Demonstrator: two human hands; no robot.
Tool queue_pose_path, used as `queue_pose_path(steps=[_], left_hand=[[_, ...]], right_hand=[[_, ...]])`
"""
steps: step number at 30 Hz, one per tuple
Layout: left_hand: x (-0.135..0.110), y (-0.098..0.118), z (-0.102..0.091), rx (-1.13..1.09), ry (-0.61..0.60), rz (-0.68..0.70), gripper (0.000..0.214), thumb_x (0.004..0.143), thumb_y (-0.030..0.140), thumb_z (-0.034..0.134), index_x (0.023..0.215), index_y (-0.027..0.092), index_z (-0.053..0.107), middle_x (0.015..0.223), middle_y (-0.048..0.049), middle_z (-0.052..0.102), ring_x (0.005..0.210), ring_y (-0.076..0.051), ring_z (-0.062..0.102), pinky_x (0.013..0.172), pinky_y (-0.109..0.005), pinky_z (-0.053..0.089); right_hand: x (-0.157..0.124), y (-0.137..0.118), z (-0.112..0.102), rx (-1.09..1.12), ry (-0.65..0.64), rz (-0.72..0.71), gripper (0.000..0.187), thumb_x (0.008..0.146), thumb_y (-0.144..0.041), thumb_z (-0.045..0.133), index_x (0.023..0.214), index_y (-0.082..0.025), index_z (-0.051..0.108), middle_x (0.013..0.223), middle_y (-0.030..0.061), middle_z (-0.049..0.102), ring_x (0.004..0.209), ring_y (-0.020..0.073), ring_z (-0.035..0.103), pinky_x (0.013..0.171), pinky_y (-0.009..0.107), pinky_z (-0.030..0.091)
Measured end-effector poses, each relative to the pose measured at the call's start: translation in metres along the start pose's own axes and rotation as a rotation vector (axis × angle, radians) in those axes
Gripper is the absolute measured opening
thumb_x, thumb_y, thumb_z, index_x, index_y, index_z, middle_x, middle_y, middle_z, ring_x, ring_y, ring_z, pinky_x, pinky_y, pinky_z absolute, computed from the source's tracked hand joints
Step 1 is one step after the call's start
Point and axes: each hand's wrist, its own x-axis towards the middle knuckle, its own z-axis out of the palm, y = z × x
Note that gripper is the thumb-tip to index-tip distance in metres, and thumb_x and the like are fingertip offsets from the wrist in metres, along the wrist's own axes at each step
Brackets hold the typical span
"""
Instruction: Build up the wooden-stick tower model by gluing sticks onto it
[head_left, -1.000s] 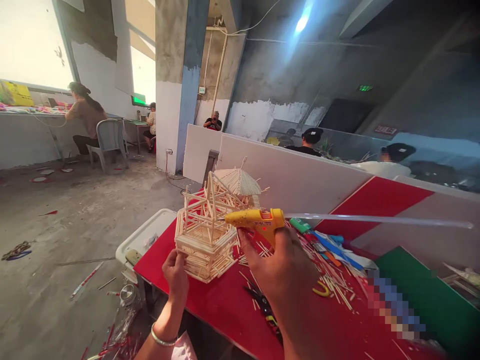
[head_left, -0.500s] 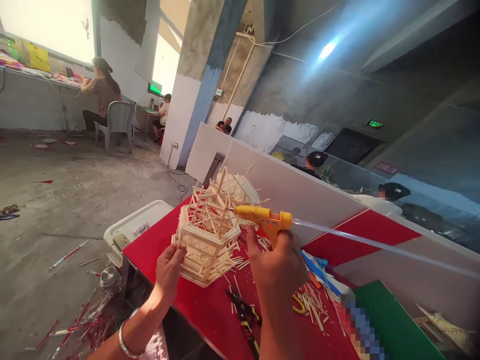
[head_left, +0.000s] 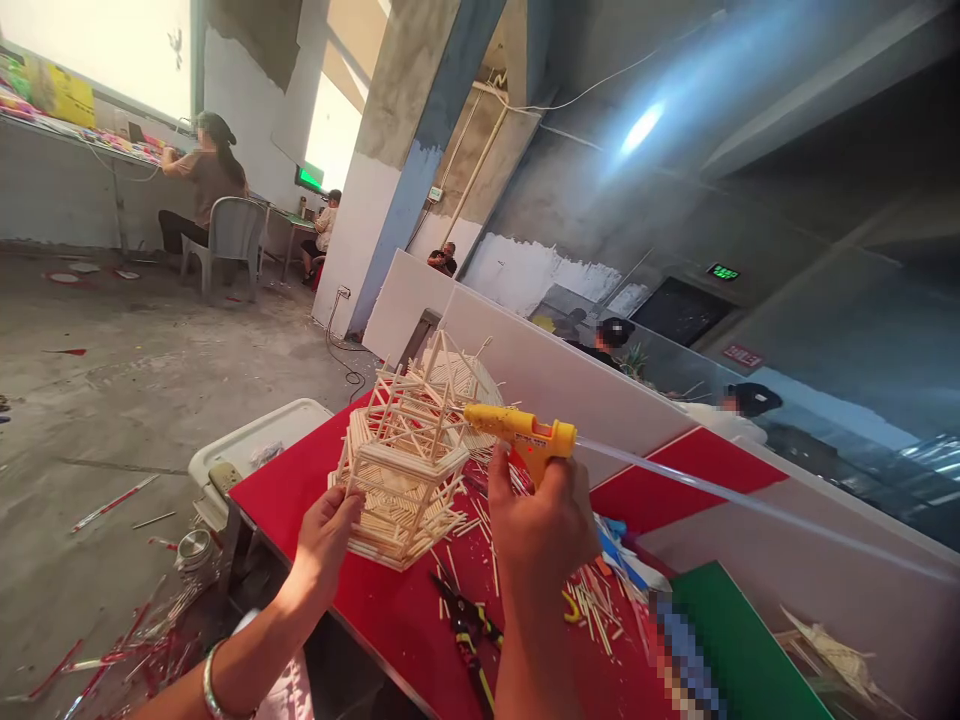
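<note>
A many-sided model of thin wooden sticks stands on the red table. My left hand pinches the left edge of this stick model between thumb and fingers. In my right hand is a yellow hot glue gun, its nozzle pointing left at the model's upper right side. Whether the nozzle touches a stick I cannot tell. From the gun's back a long clear glue stick runs out to the right. Black-and-yellow pliers lie in front of the model. Loose sticks are scattered around my right wrist.
A white tray stands beyond the table's left edge. A white partition borders the far side, with people behind it. At right lies a green board. Litter and a can are on the floor; a person sits far left.
The glue gun's nozzle has drawn slightly away from the model's upper sticks. My left hand keeps its pinch on the model. The whole view has shifted a little.
</note>
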Motion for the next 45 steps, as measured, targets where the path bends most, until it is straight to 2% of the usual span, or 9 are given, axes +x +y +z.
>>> queue_pose_path(steps=[9, 16, 21, 25, 30, 33, 38, 45], left_hand=[[-0.003, -0.004, 0.000, -0.020, -0.014, 0.000, 0.034, 0.052, 0.044, 0.074, 0.066, 0.015, 0.063, 0.058, 0.0012, 0.056, 0.056, -0.012, 0.047, 0.055, -0.023, 0.037], [-0.004, -0.003, 0.003, -0.052, -0.006, -0.007, 0.033, 0.049, 0.044, 0.074, 0.061, 0.015, 0.062, 0.053, 0.0026, 0.052, 0.053, -0.011, 0.044, 0.054, -0.024, 0.036], [-0.004, -0.009, 0.002, -0.028, -0.017, -0.021, 0.038, 0.049, 0.048, 0.076, 0.064, 0.014, 0.064, 0.056, 0.0013, 0.054, 0.056, -0.012, 0.044, 0.055, -0.024, 0.035], [-0.007, -0.010, 0.000, 0.008, -0.038, -0.015, 0.041, 0.051, 0.051, 0.077, 0.066, 0.014, 0.065, 0.058, 0.0007, 0.055, 0.058, -0.012, 0.045, 0.057, -0.025, 0.035], [-0.006, -0.011, -0.003, 0.022, -0.054, 0.015, 0.043, 0.052, 0.055, 0.077, 0.064, 0.015, 0.064, 0.058, 0.0008, 0.053, 0.057, -0.012, 0.042, 0.057, -0.025, 0.033], [-0.002, -0.017, -0.006, 0.040, -0.026, 0.063, 0.043, 0.053, 0.055, 0.077, 0.060, 0.015, 0.064, 0.056, 0.0014, 0.050, 0.056, -0.011, 0.038, 0.054, -0.024, 0.030], [0.005, -0.032, -0.012, 0.087, 0.042, 0.155, 0.043, 0.055, 0.058, 0.076, 0.055, 0.016, 0.064, 0.053, 0.0012, 0.048, 0.054, -0.010, 0.036, 0.053, -0.023, 0.028], [0.008, -0.048, -0.012, 0.111, 0.032, 0.184, 0.048, 0.060, 0.063, 0.075, 0.058, 0.016, 0.063, 0.055, 0.0012, 0.048, 0.057, -0.011, 0.038, 0.055, -0.024, 0.030]], right_hand=[[-0.002, -0.001, 0.004, -0.035, -0.008, -0.006, 0.034, 0.090, -0.051, 0.057, 0.084, -0.018, 0.057, 0.072, 0.0032, 0.061, 0.063, 0.0166, 0.056, 0.054, 0.028, 0.034], [-0.002, -0.002, 0.002, -0.004, -0.021, 0.004, 0.033, 0.088, -0.050, 0.061, 0.088, -0.017, 0.060, 0.073, 0.0037, 0.062, 0.063, 0.0173, 0.058, 0.054, 0.028, 0.036], [-0.007, 0.002, -0.001, 0.051, -0.035, 0.014, 0.033, 0.088, -0.049, 0.061, 0.092, -0.017, 0.061, 0.075, 0.0055, 0.065, 0.066, 0.0184, 0.062, 0.052, 0.028, 0.037], [-0.008, 0.007, -0.008, 0.074, -0.045, 0.033, 0.033, 0.088, -0.050, 0.060, 0.089, -0.017, 0.060, 0.075, 0.0065, 0.065, 0.065, 0.0186, 0.062, 0.052, 0.028, 0.036], [-0.007, 0.016, -0.026, 0.110, 0.007, 0.049, 0.034, 0.084, -0.052, 0.066, 0.083, -0.019, 0.059, 0.062, 0.0005, 0.057, 0.053, 0.0153, 0.055, 0.049, 0.028, 0.037], [-0.007, 0.026, -0.036, 0.140, 0.021, 0.108, 0.036, 0.080, -0.054, 0.070, 0.078, -0.020, 0.058, 0.057, -0.0015, 0.054, 0.048, 0.0138, 0.052, 0.047, 0.027, 0.039], [-0.010, 0.045, -0.049, 0.229, 0.013, 0.254, 0.040, 0.076, -0.053, 0.073, 0.067, -0.024, 0.047, 0.055, -0.0026, 0.052, 0.044, 0.0123, 0.050, 0.045, 0.026, 0.040], [-0.016, 0.050, -0.049, 0.167, -0.038, 0.277, 0.043, 0.072, -0.057, 0.075, 0.067, -0.024, 0.048, 0.057, -0.0019, 0.052, 0.047, 0.0142, 0.051, 0.047, 0.027, 0.039]])
